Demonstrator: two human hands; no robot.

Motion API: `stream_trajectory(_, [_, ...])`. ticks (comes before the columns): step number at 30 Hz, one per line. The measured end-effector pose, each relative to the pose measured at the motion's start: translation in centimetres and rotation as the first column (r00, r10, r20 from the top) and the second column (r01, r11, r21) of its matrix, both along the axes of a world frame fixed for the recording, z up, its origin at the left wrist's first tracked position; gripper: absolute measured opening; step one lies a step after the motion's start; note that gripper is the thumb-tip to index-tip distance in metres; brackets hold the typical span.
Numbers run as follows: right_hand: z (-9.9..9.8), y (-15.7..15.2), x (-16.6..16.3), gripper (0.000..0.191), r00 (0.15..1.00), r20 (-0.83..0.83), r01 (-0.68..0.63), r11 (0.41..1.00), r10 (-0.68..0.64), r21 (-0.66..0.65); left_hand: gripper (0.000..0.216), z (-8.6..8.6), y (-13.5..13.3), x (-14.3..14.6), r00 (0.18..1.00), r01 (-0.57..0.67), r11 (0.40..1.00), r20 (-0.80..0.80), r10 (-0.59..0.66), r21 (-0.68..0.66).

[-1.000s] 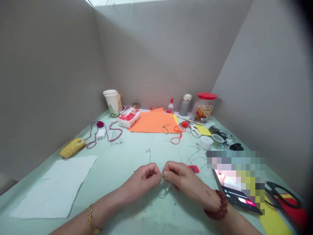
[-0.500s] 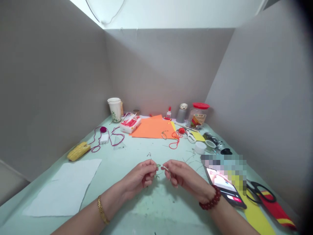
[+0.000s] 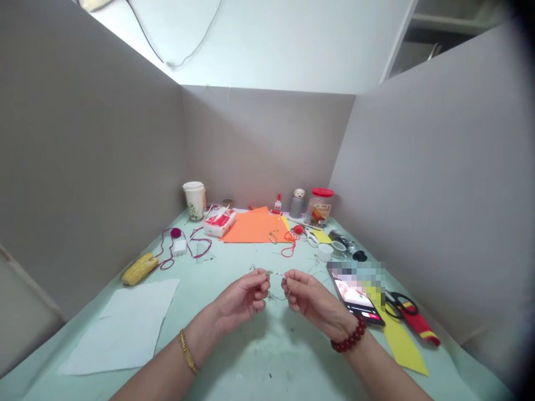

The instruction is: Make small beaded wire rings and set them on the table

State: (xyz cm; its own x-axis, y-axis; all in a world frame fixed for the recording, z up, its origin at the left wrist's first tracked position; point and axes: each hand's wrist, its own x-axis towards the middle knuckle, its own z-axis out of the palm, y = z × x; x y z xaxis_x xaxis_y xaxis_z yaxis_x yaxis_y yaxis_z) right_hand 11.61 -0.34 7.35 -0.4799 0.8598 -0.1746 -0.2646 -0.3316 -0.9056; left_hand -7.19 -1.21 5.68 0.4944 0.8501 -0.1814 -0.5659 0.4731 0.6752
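Observation:
My left hand and my right hand are raised a little above the pale green table, close together at its middle. Both are closed in a pinch on a thin greenish wire piece that runs between their fingertips; a loop of it hangs below. The left wrist wears a gold bracelet, the right a dark red bead bracelet.
A phone lies right of my right hand, with black scissors and yellow paper beyond. White paper and a corn cob lie left. Orange paper, a cup, a red-lidded jar and red thread stand at the back. Grey partitions enclose the table.
The camera has tilted up, so more wall and ceiling show. My hands have lifted off the table and drawn slightly apart, stretching the wire piece between them.

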Motion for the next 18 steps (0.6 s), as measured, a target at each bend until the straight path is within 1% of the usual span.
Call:
stream_trajectory(5, [0.7, -1.2, -0.1, 0.028, 0.997, 0.048, 0.061, 0.990, -0.067, 0.129, 0.016, 1.1, -0.7, -0.7, 0.979, -0.046, 0.985, -0.187, 0.078, 0.168])
stream_trajectory(7, [0.9, -1.6, -0.2, 0.028, 0.993, 0.052, 0.097, 0.981, -0.108, 0.169, 0.017, 1.3, -0.8, -0.9, 0.969, -0.044, 0.975, -0.229, 0.095, 0.219])
stream_trajectory(10, [0.9, -2.2, -0.6, 0.028, 0.990, 0.031, 0.132, 0.975, -0.140, 0.181, 0.017, 1.4, -1.0, -1.0, 0.977, -0.022, 0.968, -0.199, 0.073, 0.249])
stream_trajectory(14, [0.7, -2.6, -1.1, 0.030, 0.983, -0.009, 0.180, 0.968, -0.181, 0.174, 0.018, 1.3, -1.4, -0.7, 0.995, -0.018, 0.977, -0.094, 0.038, 0.210])
stream_trajectory(16, [0.7, -2.6, -1.2, 0.030, 0.978, -0.025, 0.209, 0.960, -0.208, 0.186, 0.018, 1.4, -1.6, -0.6, 0.995, -0.016, 0.977, -0.088, 0.035, 0.211])
stream_trajectory(18, [0.7, -2.6, -1.3, 0.029, 0.974, -0.046, 0.224, 0.956, -0.220, 0.187, 0.018, 1.5, -1.8, -0.5, 0.992, -0.014, 0.973, -0.121, 0.043, 0.229])
